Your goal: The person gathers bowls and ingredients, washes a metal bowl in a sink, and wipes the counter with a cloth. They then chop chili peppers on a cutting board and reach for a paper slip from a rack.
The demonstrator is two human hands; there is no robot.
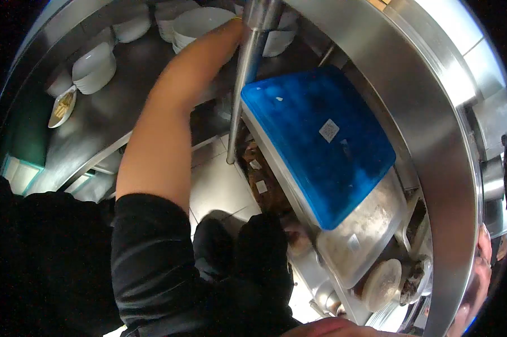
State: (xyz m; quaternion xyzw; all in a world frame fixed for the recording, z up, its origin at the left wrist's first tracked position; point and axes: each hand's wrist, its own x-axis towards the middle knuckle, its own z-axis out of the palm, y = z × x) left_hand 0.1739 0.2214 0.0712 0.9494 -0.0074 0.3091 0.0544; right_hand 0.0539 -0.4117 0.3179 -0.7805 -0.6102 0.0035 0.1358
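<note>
My left arm (pixel 172 112) stretches up and across a dark lower shelf toward stacked white bowls (pixel 200 21). The hand at its end is hidden behind a steel post (pixel 243 84), so its fingers and anything in them cannot be seen. A thin yellow band shows near that wrist. At the right edge, my right hand (pixel 478 281) lies against the outer side of the curved steel counter edge (pixel 439 168). Its fingers look extended, partly cut off by the steel, with nothing visible in them.
More white bowls (pixel 94 68) stand at the left, beside a small dish (pixel 63 106) of pale pieces. A blue-lidded container (pixel 326 140) sits right of the post, above a clear-lidded one (pixel 365 230). A round lidded tub (pixel 381 285) is lower right. Tiled floor (pixel 219 174) shows below.
</note>
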